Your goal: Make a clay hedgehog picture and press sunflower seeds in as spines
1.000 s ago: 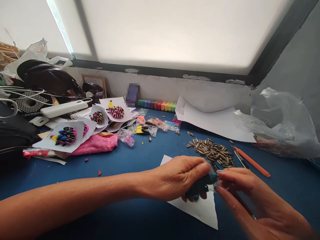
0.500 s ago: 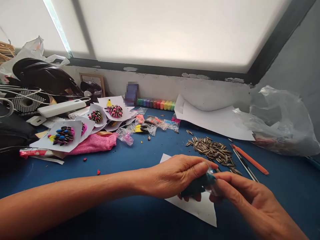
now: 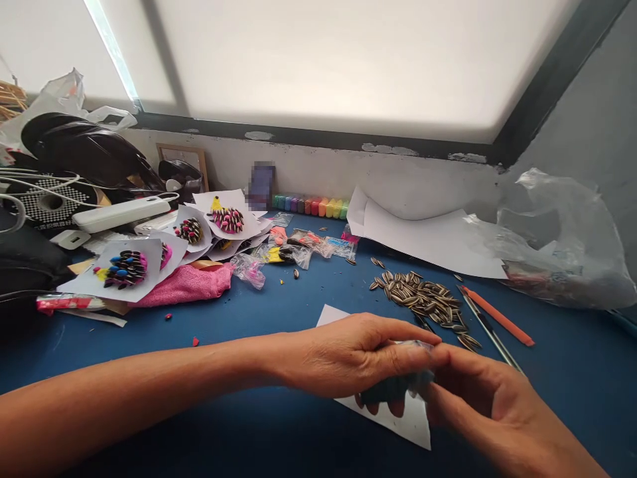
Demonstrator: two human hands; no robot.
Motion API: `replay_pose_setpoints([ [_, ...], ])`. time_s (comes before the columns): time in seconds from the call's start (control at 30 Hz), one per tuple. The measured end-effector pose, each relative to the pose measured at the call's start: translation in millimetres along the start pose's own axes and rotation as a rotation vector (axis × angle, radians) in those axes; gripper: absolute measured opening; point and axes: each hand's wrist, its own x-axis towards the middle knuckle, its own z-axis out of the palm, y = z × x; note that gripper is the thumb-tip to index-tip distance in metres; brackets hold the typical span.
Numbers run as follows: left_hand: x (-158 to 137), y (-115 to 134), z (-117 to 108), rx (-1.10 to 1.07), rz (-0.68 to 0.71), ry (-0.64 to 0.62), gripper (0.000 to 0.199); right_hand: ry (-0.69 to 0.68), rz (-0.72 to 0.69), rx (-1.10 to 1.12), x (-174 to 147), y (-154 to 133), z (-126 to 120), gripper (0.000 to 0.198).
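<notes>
My left hand (image 3: 343, 358) is closed around a clear plastic bag of dark teal modelling clay (image 3: 385, 390), thumb on top and fingertips curled beneath. From the right, my right hand (image 3: 497, 401) meets it, its thumb and fingers pinching the crinkled end of the same bag; part of that grip is blurred. Under both hands lies a piece of white paper (image 3: 398, 425), partly covered. Just beyond them is a pile of striped sunflower seeds (image 3: 423, 299).
An orange stick (image 3: 500, 317) and a pen (image 3: 490, 335) lie to the right. Seed-covered clay hedgehogs on paper (image 3: 127, 269) and a pink cloth (image 3: 186, 285) are at left. Small clay bags (image 3: 311, 242) sit mid-table. White sheets (image 3: 423, 236) and a plastic bag (image 3: 572, 252) stand behind.
My left thumb has slid right and down over the bag, covering more of the teal clay. The fingers of my right hand have shifted at the bag's end.
</notes>
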Motion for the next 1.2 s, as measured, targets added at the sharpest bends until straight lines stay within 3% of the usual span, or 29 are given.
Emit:
replay_pose_setpoints([
  [0.13, 2, -5, -3, -0.111, -0.036, -0.06, 0.058, 0.123, 0.032, 0.015, 0, -2, -4, 0.03],
  [0.23, 4, -8, -6, -0.156, -0.029, -0.063, 0.059, 0.246, -0.054, -0.057, 0, -1, -7, 0.029],
  [0.43, 5, -6, -8, -0.126, -0.119, -0.069, 0.032, 0.343, -0.187, -0.177, -1, 1, -4, 0.029],
  [0.57, 6, -8, -7, -0.232, -0.154, -0.051, 0.016, 0.42, -0.345, -0.309, 0, 6, -8, 0.024],
  [0.7, 7, -13, -6, -0.284, -0.13, -0.067, 0.042, 0.377, -0.495, -0.496, 2, 12, -14, 0.019],
  [0.77, 7, -14, -6, -0.292, -0.111, -0.066, 0.052, 0.425, -0.496, -0.498, 1, 14, -12, 0.022],
  [0.9, 6, -13, -8, -0.288, -0.054, -0.064, 0.049, 0.491, -0.48, -0.414, -1, 15, -5, 0.023],
  [1.2, 5, -5, -6, -0.222, -0.054, -0.012, 0.046, 0.395, -0.384, -0.279, 0, 11, -2, 0.024],
])
